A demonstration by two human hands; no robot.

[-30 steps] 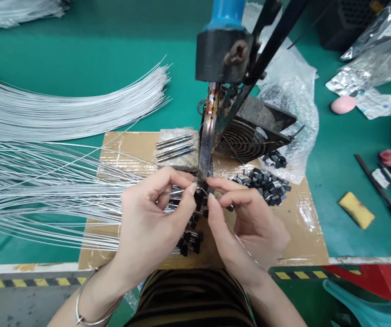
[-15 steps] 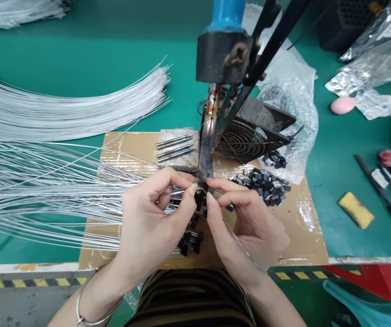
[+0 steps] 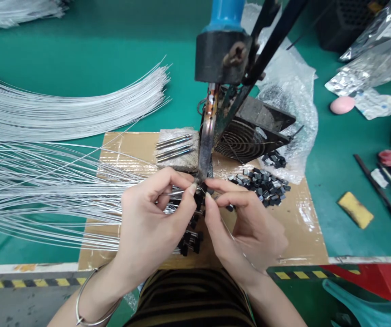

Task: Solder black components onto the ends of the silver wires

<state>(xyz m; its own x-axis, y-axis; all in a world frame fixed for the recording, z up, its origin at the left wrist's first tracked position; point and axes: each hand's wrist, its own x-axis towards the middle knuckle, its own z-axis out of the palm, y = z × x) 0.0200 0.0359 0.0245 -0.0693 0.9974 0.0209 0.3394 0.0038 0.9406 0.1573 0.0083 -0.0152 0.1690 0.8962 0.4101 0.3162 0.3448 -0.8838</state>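
A soldering iron (image 3: pixel 205 141) with a blue handle hangs tip down from a stand. Just left of its tip, my left hand (image 3: pixel 156 215) pinches a white wire (image 3: pixel 177 193) between thumb and forefinger. On the other side, my right hand (image 3: pixel 246 222) is closed on a thin strand of solder wire (image 3: pixel 228 230), which runs back over the palm to the wrist. Both sets of fingertips nearly meet under the tip, where the joint is mostly hidden. Small black connectors (image 3: pixel 191 240) with wires attached lie below my left fingers.
Loose white wires (image 3: pixel 46 190) and a thick wire bundle (image 3: pixel 80 116) spread across the left. Metal rods rest on a block (image 3: pixel 178 163). A black fan (image 3: pixel 246 141) stands behind a pile of black parts (image 3: pixel 266 186) on the cardboard (image 3: pixel 300 231). At right lies a yellow sponge (image 3: pixel 356 210).
My right hand has shifted very slightly left, and the solder strand has moved a little with it. My left hand and the iron look almost the same.
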